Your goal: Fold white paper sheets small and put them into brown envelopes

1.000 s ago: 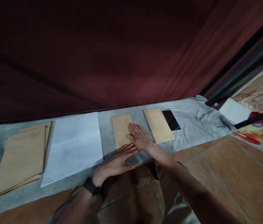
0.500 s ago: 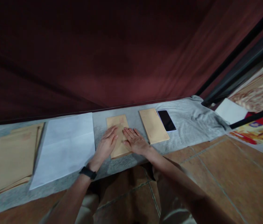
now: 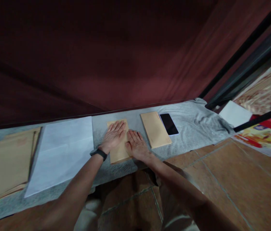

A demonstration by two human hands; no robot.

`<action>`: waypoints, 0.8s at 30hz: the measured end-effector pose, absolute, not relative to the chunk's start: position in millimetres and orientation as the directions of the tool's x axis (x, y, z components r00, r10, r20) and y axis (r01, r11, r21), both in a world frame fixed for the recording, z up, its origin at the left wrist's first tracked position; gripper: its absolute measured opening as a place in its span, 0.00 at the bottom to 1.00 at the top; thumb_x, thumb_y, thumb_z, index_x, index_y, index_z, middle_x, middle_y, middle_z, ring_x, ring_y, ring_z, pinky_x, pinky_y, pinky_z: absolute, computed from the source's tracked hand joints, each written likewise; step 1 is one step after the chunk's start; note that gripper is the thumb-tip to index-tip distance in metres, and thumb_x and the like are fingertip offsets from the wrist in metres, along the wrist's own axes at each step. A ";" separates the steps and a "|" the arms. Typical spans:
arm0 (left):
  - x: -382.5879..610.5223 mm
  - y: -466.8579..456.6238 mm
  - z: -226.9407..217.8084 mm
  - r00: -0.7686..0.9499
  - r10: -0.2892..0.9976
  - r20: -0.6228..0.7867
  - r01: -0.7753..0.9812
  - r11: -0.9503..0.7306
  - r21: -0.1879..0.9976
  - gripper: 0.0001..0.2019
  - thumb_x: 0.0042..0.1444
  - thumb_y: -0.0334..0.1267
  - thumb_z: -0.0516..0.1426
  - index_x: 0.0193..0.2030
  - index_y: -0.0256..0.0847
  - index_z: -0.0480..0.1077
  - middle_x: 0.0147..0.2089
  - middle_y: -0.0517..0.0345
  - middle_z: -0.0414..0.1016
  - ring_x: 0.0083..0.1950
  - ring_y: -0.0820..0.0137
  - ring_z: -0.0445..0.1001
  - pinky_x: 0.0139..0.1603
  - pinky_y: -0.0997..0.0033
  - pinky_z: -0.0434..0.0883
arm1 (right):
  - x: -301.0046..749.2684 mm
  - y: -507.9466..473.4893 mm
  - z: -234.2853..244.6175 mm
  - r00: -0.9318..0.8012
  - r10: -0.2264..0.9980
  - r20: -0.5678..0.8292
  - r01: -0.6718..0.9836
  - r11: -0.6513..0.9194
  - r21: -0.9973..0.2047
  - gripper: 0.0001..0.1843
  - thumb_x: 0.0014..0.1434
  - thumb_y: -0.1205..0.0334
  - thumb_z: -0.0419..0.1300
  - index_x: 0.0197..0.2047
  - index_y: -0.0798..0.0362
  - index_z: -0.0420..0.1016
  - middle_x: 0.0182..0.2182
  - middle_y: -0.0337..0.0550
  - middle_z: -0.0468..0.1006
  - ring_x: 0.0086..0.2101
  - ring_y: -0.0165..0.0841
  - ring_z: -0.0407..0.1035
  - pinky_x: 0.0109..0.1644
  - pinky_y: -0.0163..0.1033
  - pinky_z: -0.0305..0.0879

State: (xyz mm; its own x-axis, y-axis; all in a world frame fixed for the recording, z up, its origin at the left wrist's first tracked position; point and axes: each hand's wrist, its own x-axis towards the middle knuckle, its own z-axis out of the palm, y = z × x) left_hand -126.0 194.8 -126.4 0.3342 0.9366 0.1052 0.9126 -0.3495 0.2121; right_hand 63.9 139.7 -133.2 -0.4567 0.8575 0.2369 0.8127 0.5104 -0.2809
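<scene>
A brown paper envelope [image 3: 119, 154] lies lengthwise in front of me on the grey cloth. My left hand [image 3: 114, 134] rests flat over its upper left part, fingers stretched out and pointing away from me. Along the envelope's right edge lies my right hand [image 3: 137, 144], palm down with its fingers extended. Neither hand grips anything. Just to the right is another brown envelope or envelope stack [image 3: 155, 130], with faint red print at its near corner. To the left, a large white paper sheet [image 3: 63, 150] is spread with visible creases.
Larger brown envelopes [image 3: 7, 163] are piled at the far left. A phone [image 3: 169, 124] lies beside the right-hand envelope. The grey cloth [image 3: 193, 125] covers a narrow surface against a dark red curtain [image 3: 116, 64]. At right stand dark bars and a colourful printed box [image 3: 265, 134].
My left hand has slid up the envelope, away from me. My right hand stays at the envelope's right side. The whole view has shifted slightly.
</scene>
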 end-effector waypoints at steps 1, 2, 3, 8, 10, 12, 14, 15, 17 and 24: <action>-124.4 190.7 -127.1 0.344 0.934 0.098 0.909 -0.358 0.215 0.30 0.70 0.46 0.38 0.75 0.41 0.53 0.77 0.52 0.53 0.79 0.60 0.46 0.77 0.47 0.46 | 63.6 140.7 -133.6 -0.441 0.867 0.233 0.820 0.495 -0.288 0.30 0.73 0.58 0.48 0.72 0.63 0.58 0.71 0.56 0.58 0.70 0.44 0.53 0.75 0.54 0.46; -123.1 186.4 -127.9 0.354 0.931 0.090 0.904 -0.366 0.220 0.30 0.70 0.46 0.39 0.76 0.42 0.53 0.77 0.53 0.53 0.79 0.61 0.46 0.77 0.48 0.45 | 63.5 141.9 -133.9 -0.430 0.874 0.227 0.824 0.483 -0.296 0.29 0.72 0.58 0.48 0.72 0.64 0.59 0.71 0.56 0.58 0.70 0.44 0.53 0.75 0.54 0.46; -122.0 181.9 -128.5 0.365 0.927 0.083 0.899 -0.374 0.226 0.29 0.70 0.45 0.39 0.76 0.44 0.52 0.77 0.55 0.53 0.79 0.62 0.47 0.78 0.49 0.45 | 63.7 143.4 -134.1 -0.421 0.880 0.221 0.827 0.472 -0.304 0.29 0.72 0.59 0.48 0.71 0.64 0.59 0.71 0.56 0.59 0.70 0.44 0.53 0.75 0.54 0.47; -117.6 156.2 -130.1 0.441 0.893 0.095 0.860 -0.450 0.241 0.29 0.71 0.45 0.41 0.77 0.46 0.50 0.78 0.57 0.52 0.79 0.65 0.46 0.78 0.52 0.42 | 66.0 150.1 -135.7 -0.398 0.886 0.237 0.816 0.460 -0.349 0.28 0.71 0.61 0.50 0.70 0.62 0.62 0.70 0.58 0.62 0.69 0.46 0.54 0.72 0.56 0.50; -116.2 144.6 -129.7 0.463 0.881 0.098 0.846 -0.472 0.248 0.29 0.71 0.46 0.40 0.77 0.45 0.49 0.78 0.56 0.52 0.79 0.64 0.45 0.78 0.52 0.43 | 67.0 151.8 -135.7 -0.403 0.883 0.240 0.809 0.466 -0.357 0.28 0.69 0.62 0.51 0.70 0.62 0.63 0.69 0.57 0.62 0.69 0.46 0.55 0.72 0.55 0.51; -115.5 133.1 -128.5 0.479 0.875 0.073 0.836 -0.480 0.265 0.29 0.72 0.47 0.40 0.77 0.44 0.49 0.78 0.54 0.52 0.79 0.64 0.45 0.78 0.52 0.43 | 68.5 153.1 -134.7 -0.412 0.882 0.230 0.806 0.470 -0.361 0.27 0.69 0.63 0.52 0.69 0.62 0.64 0.69 0.57 0.63 0.69 0.46 0.55 0.72 0.54 0.51; -116.0 121.4 -126.5 0.488 0.872 0.022 0.830 -0.472 0.298 0.30 0.72 0.49 0.39 0.77 0.42 0.49 0.78 0.52 0.50 0.79 0.64 0.45 0.78 0.52 0.44 | 71.0 154.6 -132.9 -0.425 0.878 0.220 0.800 0.478 -0.362 0.27 0.69 0.63 0.52 0.68 0.61 0.64 0.69 0.57 0.63 0.68 0.45 0.56 0.72 0.53 0.51; -116.8 115.2 -125.3 0.492 0.871 -0.004 0.826 -0.465 0.317 0.30 0.72 0.50 0.38 0.77 0.42 0.48 0.78 0.51 0.50 0.79 0.64 0.45 0.78 0.52 0.44 | 72.8 155.4 -131.7 -0.440 0.872 0.217 0.794 0.490 -0.360 0.26 0.69 0.63 0.52 0.68 0.61 0.64 0.69 0.57 0.64 0.68 0.44 0.56 0.71 0.53 0.51; -119.1 101.9 -122.9 0.502 0.864 -0.038 0.815 -0.458 0.355 0.29 0.73 0.50 0.37 0.77 0.44 0.46 0.78 0.52 0.49 0.79 0.66 0.45 0.78 0.53 0.44 | 77.5 157.2 -129.2 -0.481 0.852 0.209 0.776 0.524 -0.350 0.26 0.69 0.63 0.52 0.69 0.61 0.64 0.69 0.57 0.64 0.68 0.44 0.56 0.71 0.53 0.52; -128.7 65.9 -119.4 0.541 0.841 0.012 0.773 -0.503 0.388 0.35 0.69 0.56 0.48 0.78 0.50 0.44 0.78 0.53 0.49 0.78 0.62 0.48 0.78 0.54 0.48 | 96.6 159.3 -121.1 -0.576 0.800 0.165 0.732 0.595 -0.332 0.27 0.71 0.62 0.50 0.71 0.57 0.61 0.70 0.53 0.61 0.68 0.42 0.56 0.72 0.53 0.52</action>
State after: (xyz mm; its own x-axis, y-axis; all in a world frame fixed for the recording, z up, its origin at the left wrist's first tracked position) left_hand -128.7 65.9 -119.4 0.5408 0.8410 0.0122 0.7727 -0.5025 0.3878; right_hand 96.6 159.3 -121.1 -0.5764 0.8004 0.1649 0.7315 0.5953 -0.3324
